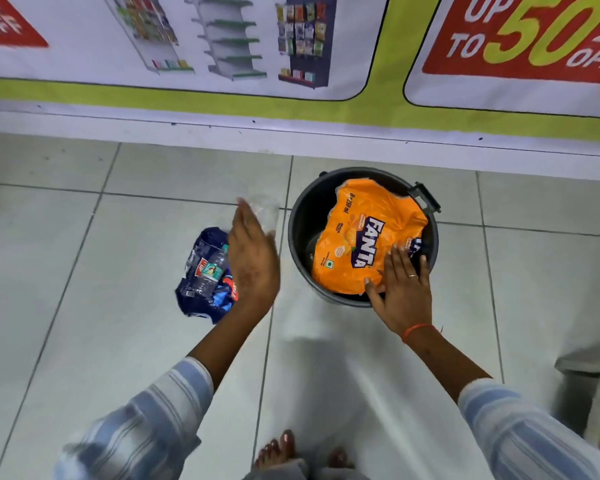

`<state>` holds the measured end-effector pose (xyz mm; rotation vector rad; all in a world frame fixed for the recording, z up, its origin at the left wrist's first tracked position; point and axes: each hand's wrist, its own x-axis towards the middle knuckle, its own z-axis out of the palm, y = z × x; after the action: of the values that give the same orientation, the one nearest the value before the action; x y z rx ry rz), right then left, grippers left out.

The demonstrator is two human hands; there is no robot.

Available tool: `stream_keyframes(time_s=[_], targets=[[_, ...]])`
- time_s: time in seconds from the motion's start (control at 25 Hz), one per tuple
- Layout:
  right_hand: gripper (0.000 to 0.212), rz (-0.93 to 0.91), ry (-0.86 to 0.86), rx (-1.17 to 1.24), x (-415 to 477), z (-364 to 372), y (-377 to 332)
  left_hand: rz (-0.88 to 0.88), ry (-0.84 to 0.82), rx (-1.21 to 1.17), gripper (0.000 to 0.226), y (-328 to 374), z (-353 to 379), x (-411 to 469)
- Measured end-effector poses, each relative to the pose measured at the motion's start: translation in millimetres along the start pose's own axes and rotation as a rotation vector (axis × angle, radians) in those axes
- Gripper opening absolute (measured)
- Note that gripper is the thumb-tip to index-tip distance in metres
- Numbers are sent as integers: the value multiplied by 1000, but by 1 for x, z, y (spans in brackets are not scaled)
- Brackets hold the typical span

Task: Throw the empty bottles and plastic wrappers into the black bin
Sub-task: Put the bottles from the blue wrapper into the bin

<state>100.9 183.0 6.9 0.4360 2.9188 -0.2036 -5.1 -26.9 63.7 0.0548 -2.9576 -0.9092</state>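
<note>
Orange wrapper point(364, 237), light and crumply, was pressed into bin point(300, 233) by flat right hand point(400, 289); open left hand point(253, 258) held nothing.

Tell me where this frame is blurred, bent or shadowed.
Head view: left hand and the clear plastic by its fingertips are motion-smeared; right hand on the orange wrapper is sharper; wide lens bows the banner; soft shadow falls below the black bin.
</note>
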Motion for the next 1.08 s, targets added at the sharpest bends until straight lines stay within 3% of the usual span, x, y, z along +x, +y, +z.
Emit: stream_keyframes(time_s=[0.04, 0.12, 0.2, 0.28, 0.48, 0.64, 0.76, 0.92, 1.08], targets=[[83, 1, -30, -3, 0, -2, -1, 71, 30, -35, 67, 22, -8, -3], [85, 3, -66, -15, 1, -4, -1, 166, -66, -87, 67, 64, -9, -10], [84, 9, -75, -28, 2, -2, 0, 155, -259, -60, 69, 92, 11, -14], [83, 12, -72, -23, 3, -1, 1, 88, -319, 93, 71, 92, 39, -11], [81, 9, -15, -28, 3, 5, 0, -90, -88, 163, 67, -24, 69, 9], [88, -31, 53, -62, 3, 13, 3, -243, -252, 396, 67, -160, 95, 24], [95, -50, 77, -111, 5, 20, 6, -316, -429, 506, 67, -224, 119, 38], [94, -55, 108, -183, 7, 28, 7, -405, -484, 493, 67, -253, 140, 45], [96, -48, 95, -163, 6, 26, 7, -379, -457, 475, 79, -230, 127, 34]])
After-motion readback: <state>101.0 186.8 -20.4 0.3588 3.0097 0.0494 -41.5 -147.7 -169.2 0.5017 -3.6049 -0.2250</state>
